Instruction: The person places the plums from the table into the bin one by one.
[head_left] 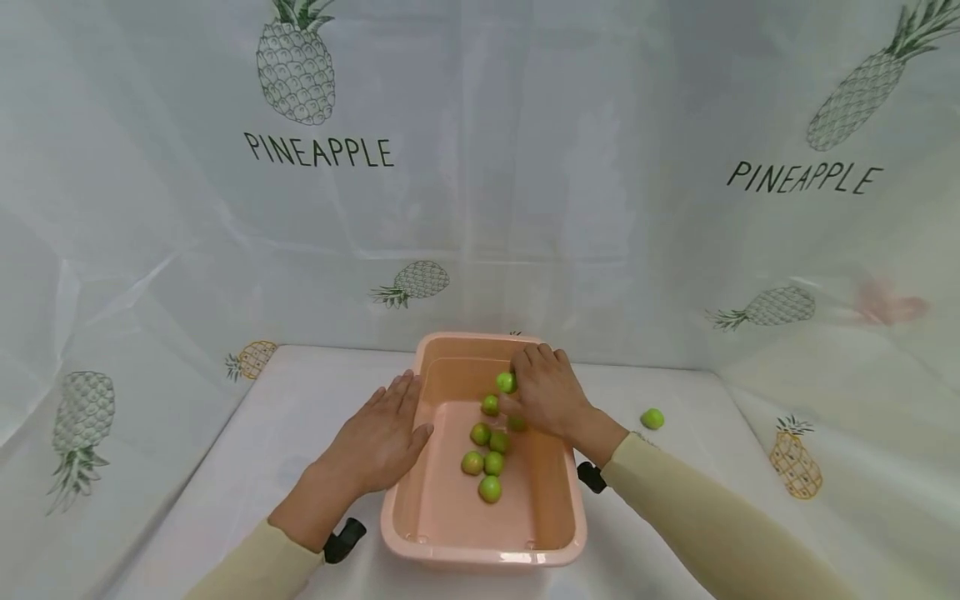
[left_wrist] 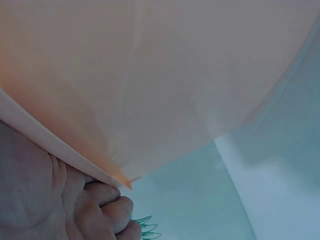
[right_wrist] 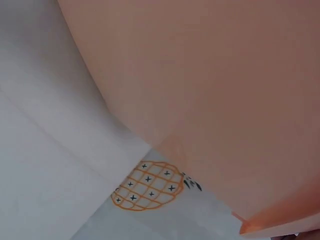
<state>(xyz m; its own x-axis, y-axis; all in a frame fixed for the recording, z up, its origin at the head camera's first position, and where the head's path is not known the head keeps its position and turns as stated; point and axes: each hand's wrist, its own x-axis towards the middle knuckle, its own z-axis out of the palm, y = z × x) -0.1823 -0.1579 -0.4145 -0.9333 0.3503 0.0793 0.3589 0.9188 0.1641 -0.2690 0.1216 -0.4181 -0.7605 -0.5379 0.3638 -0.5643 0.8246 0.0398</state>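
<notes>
A pink plastic basin (head_left: 483, 552) stands in the middle of the table, with several small round green fruits (head_left: 490, 488) in a loose line on its floor. Along the basin's left rim lies my left hand (head_left: 382, 433), its fingers fairly straight and pointing away from me. My right hand (head_left: 551, 392) is over the basin's far right part and pinches a green fruit (head_left: 506, 382) between thumb and fingers. In the left wrist view, the left hand (left_wrist: 85, 205) rests against the outside of the rim. The right wrist view shows mostly the basin wall (right_wrist: 200, 100).
A single green fruit (head_left: 652, 418) lies on the white table (head_left: 315, 392) to the right of the basin. Behind the table and at both sides hangs a pale sheet (head_left: 525, 192) printed with pineapples.
</notes>
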